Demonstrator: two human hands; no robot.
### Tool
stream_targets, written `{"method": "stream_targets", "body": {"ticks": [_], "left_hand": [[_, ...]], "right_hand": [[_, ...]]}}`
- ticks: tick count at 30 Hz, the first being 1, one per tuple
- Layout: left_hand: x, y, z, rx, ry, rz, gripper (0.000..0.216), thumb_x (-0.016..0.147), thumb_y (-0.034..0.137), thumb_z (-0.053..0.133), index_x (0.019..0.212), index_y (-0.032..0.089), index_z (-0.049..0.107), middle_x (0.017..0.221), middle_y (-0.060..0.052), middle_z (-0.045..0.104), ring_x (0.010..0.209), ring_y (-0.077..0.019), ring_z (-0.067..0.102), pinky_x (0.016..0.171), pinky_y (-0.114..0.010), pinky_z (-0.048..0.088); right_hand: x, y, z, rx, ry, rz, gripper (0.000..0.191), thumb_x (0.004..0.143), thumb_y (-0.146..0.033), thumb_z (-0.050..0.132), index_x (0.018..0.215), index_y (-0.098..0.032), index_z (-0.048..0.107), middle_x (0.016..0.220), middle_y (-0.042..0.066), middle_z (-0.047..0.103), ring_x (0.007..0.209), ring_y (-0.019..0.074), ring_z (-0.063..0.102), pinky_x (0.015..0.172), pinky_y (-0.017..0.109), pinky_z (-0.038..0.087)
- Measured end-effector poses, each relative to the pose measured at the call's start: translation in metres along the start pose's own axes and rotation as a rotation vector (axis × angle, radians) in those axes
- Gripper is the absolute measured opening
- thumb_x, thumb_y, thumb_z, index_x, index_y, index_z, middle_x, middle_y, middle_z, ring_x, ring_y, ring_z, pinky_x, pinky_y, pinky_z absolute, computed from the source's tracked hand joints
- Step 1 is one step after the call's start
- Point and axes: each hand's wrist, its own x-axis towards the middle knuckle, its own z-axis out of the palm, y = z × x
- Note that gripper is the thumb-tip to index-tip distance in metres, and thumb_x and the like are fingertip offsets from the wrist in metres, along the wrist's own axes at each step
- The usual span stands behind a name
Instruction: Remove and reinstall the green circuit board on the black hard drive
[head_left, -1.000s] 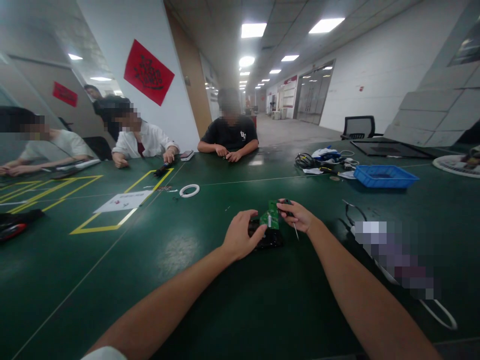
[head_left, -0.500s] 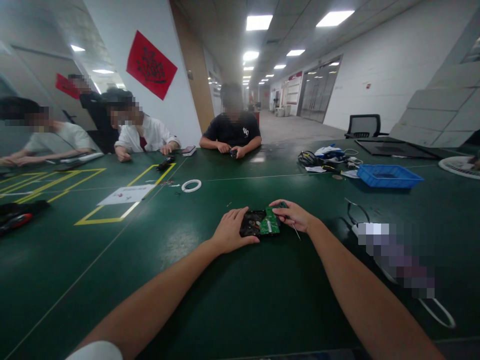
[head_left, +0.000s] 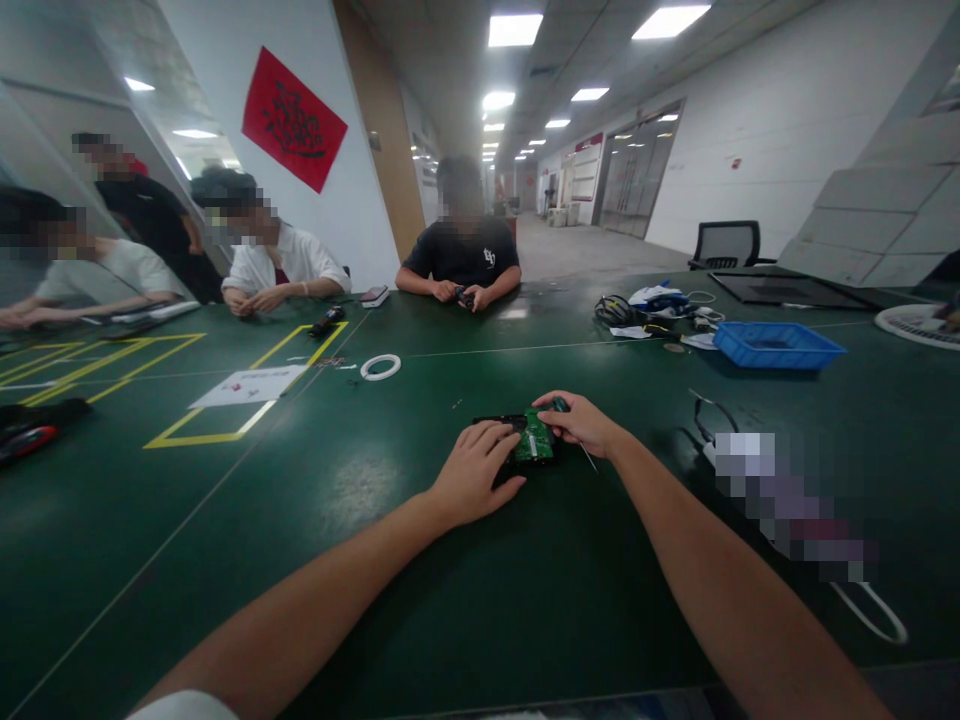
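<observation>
A black hard drive [head_left: 491, 420] with a green circuit board [head_left: 534, 442] on its top side lies on the green table before me. My left hand [head_left: 476, 468] reaches over its left part, fingers stretched across the top and thumb apart near the front edge. This covers much of the black casing. At the board's right end is my right hand [head_left: 581, 420], thumb and finger at the board's edge. Tucked in that same hand is a thin screwdriver [head_left: 589, 457], its dark handle partly hidden and its shaft pointing down to the right.
A blue tray [head_left: 780, 347] stands at the right, beside a heap of cables [head_left: 622, 312]. A strapped item [head_left: 787, 500], blurred out, lies near my right forearm. Farther left are a white ring [head_left: 381, 368] and a paper sheet [head_left: 251, 386]. Several people are across the table.
My left hand has shifted from the drive's left edge to over its top, fingers now near the board. My right hand stays at the board. A standing person at the back left has moved left.
</observation>
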Motion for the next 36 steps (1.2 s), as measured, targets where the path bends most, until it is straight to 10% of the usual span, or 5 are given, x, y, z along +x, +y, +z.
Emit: {"method": "stream_targets", "body": {"ticks": [17, 36], "left_hand": [[0.004, 0.027, 0.001, -0.003, -0.075, 0.098, 0.052, 0.094, 0.043, 0.055, 0.14, 0.018, 0.052, 0.136, -0.013, 0.056, 0.126, -0.0313, 0.05, 0.105, -0.048, 0.042], [0.014, 0.044, 0.005, 0.083, -0.12, 0.009, 0.047, 0.093, 0.044, 0.055, 0.135, 0.022, 0.053, 0.125, -0.014, 0.058, 0.116, -0.0337, 0.053, 0.098, -0.052, 0.043]], "right_hand": [[-0.001, 0.002, -0.001, -0.163, 0.044, 0.007, 0.054, 0.067, -0.038, 0.088, 0.112, -0.02, 0.064, 0.089, 0.0, 0.056, 0.06, 0.0066, 0.047, 0.041, 0.017, 0.028], [0.002, 0.008, 0.0, -0.167, 0.044, 0.029, 0.056, 0.067, -0.038, 0.089, 0.114, -0.017, 0.066, 0.078, -0.002, 0.058, 0.052, 0.0053, 0.043, 0.04, 0.018, 0.028]]}}
